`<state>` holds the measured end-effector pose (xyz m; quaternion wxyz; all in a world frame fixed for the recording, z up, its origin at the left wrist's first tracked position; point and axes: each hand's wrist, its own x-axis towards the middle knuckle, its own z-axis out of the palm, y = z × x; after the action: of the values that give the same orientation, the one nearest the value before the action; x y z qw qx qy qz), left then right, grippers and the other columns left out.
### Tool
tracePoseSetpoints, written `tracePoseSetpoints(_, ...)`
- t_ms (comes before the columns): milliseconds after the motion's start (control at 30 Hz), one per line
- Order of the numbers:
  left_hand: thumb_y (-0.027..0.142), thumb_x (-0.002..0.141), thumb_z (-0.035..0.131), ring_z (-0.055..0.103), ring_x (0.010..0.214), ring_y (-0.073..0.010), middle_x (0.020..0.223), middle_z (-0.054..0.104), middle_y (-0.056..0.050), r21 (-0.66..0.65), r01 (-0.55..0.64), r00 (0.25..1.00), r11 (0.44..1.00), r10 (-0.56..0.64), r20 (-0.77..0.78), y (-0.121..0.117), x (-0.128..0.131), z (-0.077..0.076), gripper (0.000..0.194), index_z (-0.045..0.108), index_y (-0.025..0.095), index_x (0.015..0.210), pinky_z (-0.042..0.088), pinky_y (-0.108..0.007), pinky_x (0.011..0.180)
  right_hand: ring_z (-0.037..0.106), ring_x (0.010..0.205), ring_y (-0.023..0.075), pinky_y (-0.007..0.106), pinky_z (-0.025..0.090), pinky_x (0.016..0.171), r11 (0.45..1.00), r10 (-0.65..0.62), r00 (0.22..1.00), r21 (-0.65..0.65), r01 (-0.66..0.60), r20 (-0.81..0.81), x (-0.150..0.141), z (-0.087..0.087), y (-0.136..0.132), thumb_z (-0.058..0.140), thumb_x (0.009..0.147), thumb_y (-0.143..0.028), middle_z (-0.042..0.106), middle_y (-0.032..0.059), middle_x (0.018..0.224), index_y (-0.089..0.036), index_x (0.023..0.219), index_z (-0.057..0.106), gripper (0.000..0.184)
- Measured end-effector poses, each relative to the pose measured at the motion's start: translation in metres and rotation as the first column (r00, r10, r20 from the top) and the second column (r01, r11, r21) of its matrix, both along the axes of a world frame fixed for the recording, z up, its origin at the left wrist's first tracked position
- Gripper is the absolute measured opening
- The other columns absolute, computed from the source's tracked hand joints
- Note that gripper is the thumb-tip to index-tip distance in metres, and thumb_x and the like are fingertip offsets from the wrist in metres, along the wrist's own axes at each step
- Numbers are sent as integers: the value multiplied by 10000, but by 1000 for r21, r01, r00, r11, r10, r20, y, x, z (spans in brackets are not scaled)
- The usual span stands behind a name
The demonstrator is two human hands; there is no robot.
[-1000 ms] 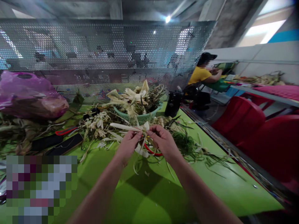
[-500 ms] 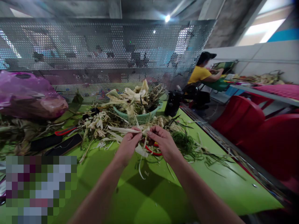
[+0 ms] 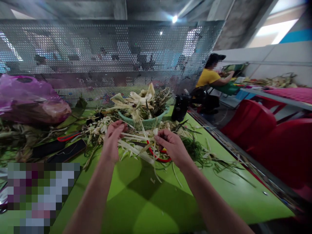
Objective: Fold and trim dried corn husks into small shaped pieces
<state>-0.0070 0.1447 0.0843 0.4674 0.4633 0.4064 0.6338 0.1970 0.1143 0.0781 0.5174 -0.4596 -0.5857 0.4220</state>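
My right hand (image 3: 169, 143) pinches a bundle of pale dried husk strips (image 3: 155, 148), some ends hanging toward the tabletop and others reaching left. Away to the left, my left hand (image 3: 112, 139) has its fingers loosely stretched and apart, near the left ends of the strips; no firm grip shows there. Under the strips lie scissors with red handles (image 3: 159, 158), partly covered. Behind both hands stands a light green plastic basket (image 3: 148, 123), heaped with dried husks (image 3: 140, 100).
Husk scraps and green strands (image 3: 193, 149) litter the green table (image 3: 117, 201). Left are a purple plastic bag (image 3: 36, 97), a dark phone-like slab (image 3: 67, 151) and a red-handled tool (image 3: 69, 136). A black container (image 3: 180, 107) stands behind. Right: red chairs (image 3: 253, 123), a seated person (image 3: 209, 78).
My left hand has let go of the strips and moved left, away from my right hand. My right hand stays almost in place, still pinching the husk strips.
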Motion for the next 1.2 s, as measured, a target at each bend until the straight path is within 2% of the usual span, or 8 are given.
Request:
tracePoseSetpoints(67,343,764,633,550,1010,-174,1100,600,-68,189,-242,958,952,265,-108,0,-7,6,372,563,187,1094,411,-279,854,464,491,85,218,393,471,1000,18,1000,-5,-18,18,-1,1,-1,641,773,-378,467,-54,604,-193,728,511,231)
tracePoseSetpoints(133,338,768,634,527,1039,-184,1115,591,-62,323,-285,885,902,378,-274,-6,-7,11,366,579,198,1101,386,-290,900,451,496,86,217,392,468,999,32,999,-13,-32,21,-3,1,-2,644,770,-377,465,-54,604,-196,715,505,235)
tracePoseSetpoints(233,347,845,527,556,957,-195,1016,638,-58,246,73,822,967,82,-564,-17,8,11,246,643,203,1007,402,-293,840,446,510,90,221,397,478,999,50,998,-19,-49,26,-5,2,-3,646,769,-376,474,-51,605,-196,716,520,226)
tracePoseSetpoints(300,342,874,471,564,886,-192,971,650,-56,113,291,750,950,-153,-643,-21,21,5,250,644,206,993,406,-286,782,454,519,91,222,396,487,998,65,997,-11,-65,37,-5,2,-4,644,773,-368,491,-45,622,-196,734,541,204)
tracePoseSetpoints(367,336,876,457,538,766,-181,819,632,-43,48,395,677,917,-256,-690,-22,31,-2,236,643,191,863,392,-275,703,458,523,91,222,393,489,997,73,997,-5,-73,39,-6,3,-4,649,770,-361,502,-41,636,-194,745,557,192)
tracePoseSetpoints(500,323,879,438,504,734,-170,778,605,-34,14,434,696,901,-326,-639,-20,38,-12,242,616,177,805,378,-266,679,447,518,90,220,383,479,998,63,998,-27,-63,-10,-6,4,-4,662,754,-369,493,-42,629,-192,747,567,201)
tracePoseSetpoints(833,302,851,468,507,772,-162,807,607,-35,-43,502,695,864,-433,-575,-20,34,-6,211,607,152,799,397,-263,713,404,510,82,209,336,472,1000,3,1000,-21,-3,-19,-8,1,-3,644,761,-357,476,-43,603,-179,725,562,199)
tracePoseSetpoints(1200,281,815,481,448,679,-131,704,534,0,-97,442,809,892,-443,-387,-17,40,-12,165,563,146,766,363,-241,648,407,578,107,224,335,529,953,-231,947,246,175,223,-6,5,-7,609,815,-356,507,-11,704,-186,825,573,174)
